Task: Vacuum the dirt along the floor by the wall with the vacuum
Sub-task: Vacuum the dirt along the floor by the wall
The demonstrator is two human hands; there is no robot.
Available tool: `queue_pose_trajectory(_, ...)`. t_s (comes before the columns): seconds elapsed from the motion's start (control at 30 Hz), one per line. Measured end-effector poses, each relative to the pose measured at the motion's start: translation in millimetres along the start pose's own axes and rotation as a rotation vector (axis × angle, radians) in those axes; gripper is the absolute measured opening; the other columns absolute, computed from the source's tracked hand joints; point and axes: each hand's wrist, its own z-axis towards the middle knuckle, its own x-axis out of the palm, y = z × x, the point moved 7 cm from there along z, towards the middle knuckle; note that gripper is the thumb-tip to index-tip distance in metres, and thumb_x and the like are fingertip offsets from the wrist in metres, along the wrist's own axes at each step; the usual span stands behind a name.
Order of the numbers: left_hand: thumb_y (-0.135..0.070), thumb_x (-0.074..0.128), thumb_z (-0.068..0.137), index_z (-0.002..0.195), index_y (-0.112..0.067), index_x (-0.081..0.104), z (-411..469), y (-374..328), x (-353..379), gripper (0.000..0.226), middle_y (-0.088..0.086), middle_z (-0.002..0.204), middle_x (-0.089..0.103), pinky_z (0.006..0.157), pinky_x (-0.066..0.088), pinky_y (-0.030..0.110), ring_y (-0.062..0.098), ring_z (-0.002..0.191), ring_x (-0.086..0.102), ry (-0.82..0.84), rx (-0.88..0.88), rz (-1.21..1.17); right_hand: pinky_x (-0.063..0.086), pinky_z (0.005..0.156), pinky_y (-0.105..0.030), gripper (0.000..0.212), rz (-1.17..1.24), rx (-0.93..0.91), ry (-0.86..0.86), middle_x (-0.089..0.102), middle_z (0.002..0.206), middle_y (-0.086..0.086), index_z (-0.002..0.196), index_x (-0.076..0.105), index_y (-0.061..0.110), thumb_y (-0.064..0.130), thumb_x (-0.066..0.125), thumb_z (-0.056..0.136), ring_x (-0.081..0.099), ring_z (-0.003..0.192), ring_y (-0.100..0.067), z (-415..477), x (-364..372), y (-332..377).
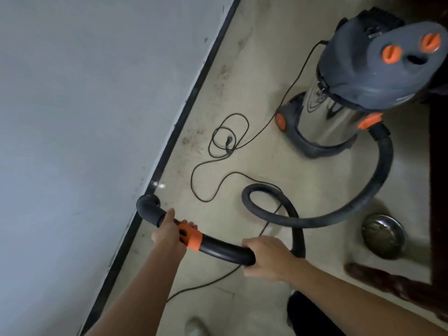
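Black plastic handle tube [225,249], curved, held crosswise above the floor [266,154]; both hands on it. Left hand [167,235] wraps the orange collar [192,237], fingertips showing on the far side. Beyond it the black elbow end [148,206] dips to the baseboard [194,98] at the wall [84,117]; its mouth not visible. Right hand [264,255] closed round the tube's other end, where the hose [380,180] joins; fingertips tucked under, out of sight. Hose loops once on the floor, then runs to the vacuum [339,110], standing well apart from the hands. Dirt [225,73] speckles the floor beside the baseboard, farther along. Thin cord [228,132] coiled between; plug too small to read. Vacuum top cut off at the right edge of view.
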Motion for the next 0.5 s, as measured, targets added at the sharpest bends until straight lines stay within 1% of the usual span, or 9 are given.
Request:
queue_pose_trajectory(0.1,-0.017,0.068,0.090,0.092,-0.004,0.051,32,2,-59,0.022,0.015,0.069,0.057,0.044,0.053,0.037,0.027,0.045,0.060,0.078,0.005,0.069,0.041,0.065,-0.029,0.024,-0.114,0.004,-0.011,0.067,0.091,0.002,0.097,0.056,0.024,0.035,0.063,0.076,0.063,0.083,-0.022,8,59,38)
queue_pose_trajectory(0.17,-0.013,0.068,0.090,0.089,0.000,0.051,55,4,-102,0.021,0.016,0.061,0.058,0.047,0.056,0.039,0.027,0.038,0.060,0.075,0.017,0.129,0.038,0.067,-0.029,0.026,-0.157,0.026,-0.055,0.067,0.094,0.003,0.100,0.055,0.024,0.036,0.060,0.077,0.064,0.086,-0.022,14,100,58)
queue_pose_trajectory(0.2,-0.013,0.069,0.089,0.090,0.001,0.052,67,7,-121,0.022,0.016,0.059,0.060,0.052,0.058,0.042,0.026,0.040,0.060,0.066,0.029,0.170,0.036,0.067,-0.030,0.026,-0.197,0.031,-0.075,0.067,0.094,0.003,0.101,0.055,0.024,0.036,0.059,0.078,0.063,0.086,-0.023,18,119,67)
queue_pose_trajectory(0.23,-0.014,0.070,0.088,0.092,0.002,0.054,79,12,-140,0.023,0.017,0.063,0.063,0.058,0.059,0.044,0.027,0.045,0.062,0.059,0.035,0.228,0.035,0.067,-0.031,0.028,-0.249,0.028,-0.086,0.067,0.094,0.002,0.103,0.054,0.024,0.037,0.058,0.079,0.063,0.086,-0.024,23,138,76)
queue_pose_trajectory(0.27,-0.016,0.071,0.088,0.093,0.000,0.055,90,21,-156,0.023,0.017,0.070,0.065,0.057,0.060,0.043,0.028,0.052,0.063,0.064,0.028,0.290,0.036,0.069,-0.033,0.029,-0.296,0.019,-0.089,0.067,0.094,0.000,0.105,0.052,0.023,0.037,0.058,0.080,0.063,0.086,-0.025,29,157,83)
queue_pose_trajectory(0.33,-0.019,0.069,0.090,0.092,-0.003,0.057,113,40,-184,0.020,0.015,0.078,0.065,0.043,0.055,0.032,0.026,0.056,0.064,0.097,0.009,0.360,0.038,0.074,-0.035,0.029,-0.365,0.016,-0.095,0.067,0.097,-0.001,0.108,0.048,0.023,0.035,0.056,0.083,0.063,0.088,-0.027,41,195,86)
queue_pose_trajectory(0.37,-0.021,0.065,0.093,0.093,-0.004,0.058,127,50,-196,0.019,0.015,0.078,0.065,0.045,0.053,0.030,0.024,0.057,0.065,0.105,0.012,0.383,0.038,0.076,-0.036,0.028,-0.388,0.027,-0.098,0.066,0.099,0.000,0.109,0.047,0.024,0.034,0.055,0.084,0.063,0.090,-0.027,47,212,81)
queue_pose_trajectory(0.43,-0.026,0.056,0.098,0.102,-0.007,0.056,161,66,-217,0.019,0.014,0.083,0.065,0.064,0.052,0.033,0.026,0.072,0.065,0.105,0.034,0.437,0.038,0.078,-0.035,0.026,-0.413,0.075,-0.115,0.065,0.103,0.001,0.111,0.047,0.025,0.032,0.054,0.086,0.063,0.092,-0.024,62,240,60)
queue_pose_trajectory(0.5,-0.028,0.051,0.101,0.111,-0.007,0.053,203,82,-237,0.023,0.018,0.095,0.064,0.077,0.049,0.037,0.031,0.086,0.062,0.091,0.078,0.487,0.039,0.073,-0.033,0.027,-0.398,0.134,-0.143,0.064,0.103,0.002,0.111,0.049,0.025,0.034,0.055,0.086,0.064,0.089,-0.023,79,261,30)
